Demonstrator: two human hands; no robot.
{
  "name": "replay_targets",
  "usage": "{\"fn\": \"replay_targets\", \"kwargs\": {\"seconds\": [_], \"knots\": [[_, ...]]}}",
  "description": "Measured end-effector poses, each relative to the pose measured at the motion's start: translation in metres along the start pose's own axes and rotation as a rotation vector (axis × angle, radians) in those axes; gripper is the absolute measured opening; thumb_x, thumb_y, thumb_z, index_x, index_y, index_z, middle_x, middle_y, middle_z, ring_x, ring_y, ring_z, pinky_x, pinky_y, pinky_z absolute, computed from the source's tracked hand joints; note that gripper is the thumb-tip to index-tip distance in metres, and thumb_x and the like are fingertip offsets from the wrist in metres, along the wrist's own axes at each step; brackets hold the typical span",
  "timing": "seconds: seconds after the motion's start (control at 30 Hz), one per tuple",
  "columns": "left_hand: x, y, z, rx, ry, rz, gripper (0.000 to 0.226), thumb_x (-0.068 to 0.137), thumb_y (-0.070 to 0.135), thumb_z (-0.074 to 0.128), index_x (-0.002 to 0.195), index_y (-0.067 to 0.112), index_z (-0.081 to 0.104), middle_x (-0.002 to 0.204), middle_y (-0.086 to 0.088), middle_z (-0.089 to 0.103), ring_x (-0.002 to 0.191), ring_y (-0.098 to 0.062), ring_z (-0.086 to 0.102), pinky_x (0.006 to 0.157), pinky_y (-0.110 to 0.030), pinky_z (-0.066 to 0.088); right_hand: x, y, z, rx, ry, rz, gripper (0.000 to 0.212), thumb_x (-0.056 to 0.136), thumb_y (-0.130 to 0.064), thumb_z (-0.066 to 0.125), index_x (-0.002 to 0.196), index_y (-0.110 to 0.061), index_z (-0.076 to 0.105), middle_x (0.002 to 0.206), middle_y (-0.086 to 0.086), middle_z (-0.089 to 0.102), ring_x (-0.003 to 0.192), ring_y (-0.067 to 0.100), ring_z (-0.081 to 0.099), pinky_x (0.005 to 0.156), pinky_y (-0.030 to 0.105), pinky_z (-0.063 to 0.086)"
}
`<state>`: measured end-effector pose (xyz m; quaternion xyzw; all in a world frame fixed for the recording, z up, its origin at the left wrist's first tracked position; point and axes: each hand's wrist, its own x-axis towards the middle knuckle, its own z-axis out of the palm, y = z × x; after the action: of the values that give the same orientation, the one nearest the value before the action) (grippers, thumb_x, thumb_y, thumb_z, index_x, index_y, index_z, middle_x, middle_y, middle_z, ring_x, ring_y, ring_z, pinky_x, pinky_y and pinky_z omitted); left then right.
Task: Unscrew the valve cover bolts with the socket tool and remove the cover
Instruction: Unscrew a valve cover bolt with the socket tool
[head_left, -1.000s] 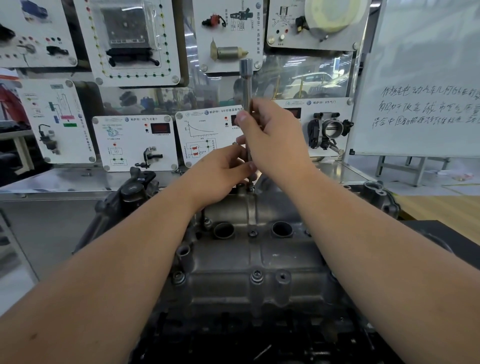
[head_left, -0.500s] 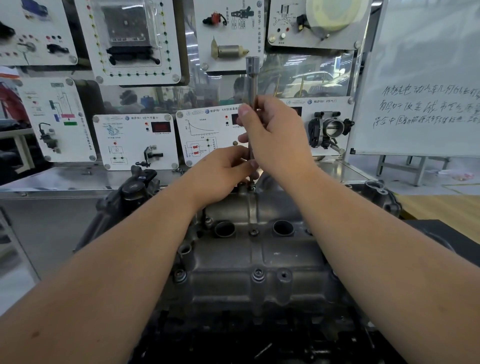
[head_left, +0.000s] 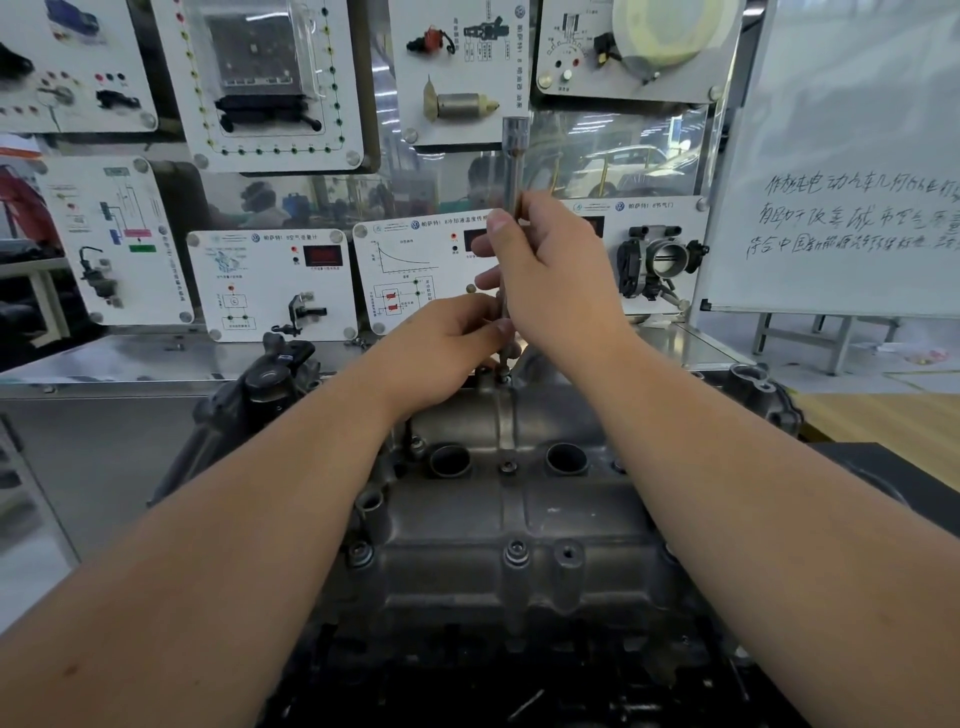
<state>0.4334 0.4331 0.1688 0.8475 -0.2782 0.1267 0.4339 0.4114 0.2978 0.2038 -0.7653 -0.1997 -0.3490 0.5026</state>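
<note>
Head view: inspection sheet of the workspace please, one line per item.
Surface: steel bench behind the engine.
Job's things: valve cover in place; socket tool upright on a far-edge bolt; near bolts seated.
Clutter: loose screws on the bench.
Grippers: right hand grips the tool shaft; left hand pinches its lower end.
Cables: nothing seen.
Surroundings: training panels on the wall, throttle body, whiteboard at right.
</note>
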Motion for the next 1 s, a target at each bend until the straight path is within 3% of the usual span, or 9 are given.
{"fn": "replay_targets", "kwargs": {"seconds": [0.1,0.23,0.33,0.47,0.63,0.73,0.8,0.9,1.0], "knots": [[-0.0010,0.0013,-0.0010,0.029,0.005,0.006,0.023,0.106,0.031,0.055,0.108,0.012,0.070,0.099,-0.001,0.077,0.096,-0.028,0.070,0.095,-0.053,0.053,-0.0005,0.0010,0.0013,0.026,0.005,0.016,0.023,0.099,-0.041,0.058,0.110,-0.021,0.055,0.090,-0.001,0.074,0.080,0.017,0.073,0.072,0.051,0.060],[-0.0006,0.0009,-0.0001,0.014,0.014,-0.007,0.021,0.104,0.031,0.058,0.105,0.013,0.069,0.095,0.002,0.076,0.095,-0.026,0.071,0.095,-0.055,0.053,0.0002,0.0053,0.0012,0.040,0.056,-0.011,0.012,0.102,-0.031,0.058,0.101,-0.022,0.050,0.089,-0.005,0.075,0.073,0.005,0.072,0.070,0.043,0.061],[0.0004,-0.0003,0.0011,-0.008,-0.002,-0.011,0.024,0.106,0.031,0.054,0.109,0.015,0.071,0.097,0.005,0.077,0.096,-0.020,0.072,0.095,-0.043,0.055,0.0009,0.0045,0.0018,0.030,0.055,-0.019,0.010,0.104,-0.027,0.054,0.098,-0.019,0.056,0.089,-0.006,0.074,0.072,0.004,0.071,0.074,0.042,0.060],[0.0001,-0.0010,0.0010,-0.022,-0.009,-0.022,0.024,0.108,0.029,0.052,0.107,0.017,0.072,0.095,0.009,0.077,0.089,-0.011,0.073,0.075,-0.014,0.049,0.0009,0.0024,0.0027,0.002,0.053,-0.010,0.015,0.106,-0.028,0.049,0.092,-0.027,0.056,0.091,-0.008,0.073,0.073,0.006,0.070,0.077,0.043,0.060],[0.0001,0.0004,0.0000,-0.003,0.007,0.012,0.023,0.105,0.031,0.057,0.108,0.012,0.069,0.097,-0.001,0.077,0.090,-0.019,0.073,0.092,-0.044,0.057,-0.0006,0.0005,0.0018,0.028,0.030,0.015,0.019,0.100,-0.039,0.059,0.112,-0.024,0.059,0.099,-0.003,0.075,0.088,0.018,0.072,0.082,0.046,0.059],[0.0003,-0.0003,-0.0004,0.004,0.002,0.013,0.023,0.104,0.032,0.058,0.108,0.013,0.069,0.098,0.000,0.077,0.094,-0.024,0.073,0.095,-0.052,0.054,-0.0001,0.0028,0.0011,0.055,0.048,0.003,0.014,0.100,-0.034,0.062,0.095,-0.033,0.049,0.090,-0.006,0.075,0.078,0.011,0.073,0.069,0.041,0.059],[0.0009,-0.0017,0.0003,-0.013,-0.001,0.011,0.024,0.105,0.033,0.057,0.106,0.013,0.071,0.097,0.003,0.078,0.093,-0.018,0.073,0.092,-0.042,0.057,0.0005,0.0030,0.0011,0.051,0.061,-0.013,0.017,0.102,-0.029,0.059,0.089,-0.031,0.047,0.084,-0.009,0.074,0.071,0.006,0.071,0.065,0.036,0.057],[0.0005,-0.0027,0.0021,-0.048,-0.017,-0.016,0.023,0.107,0.028,0.052,0.106,0.018,0.073,0.093,0.013,0.078,0.082,0.001,0.071,0.069,-0.008,0.048,0.0012,0.0019,0.0021,0.040,0.055,-0.018,0.015,0.104,-0.027,0.053,0.089,-0.030,0.051,0.085,-0.011,0.073,0.068,0.003,0.070,0.069,0.035,0.058],[-0.0001,-0.0034,0.0015,-0.061,-0.021,-0.017,0.019,0.107,0.021,0.053,0.103,0.024,0.071,0.090,0.016,0.078,0.078,0.007,0.068,0.065,-0.005,0.044,0.0017,0.0015,0.0031,0.020,0.049,-0.019,0.016,0.105,-0.028,0.050,0.091,-0.031,0.053,0.087,-0.012,0.072,0.070,0.004,0.069,0.072,0.038,0.059]]}}
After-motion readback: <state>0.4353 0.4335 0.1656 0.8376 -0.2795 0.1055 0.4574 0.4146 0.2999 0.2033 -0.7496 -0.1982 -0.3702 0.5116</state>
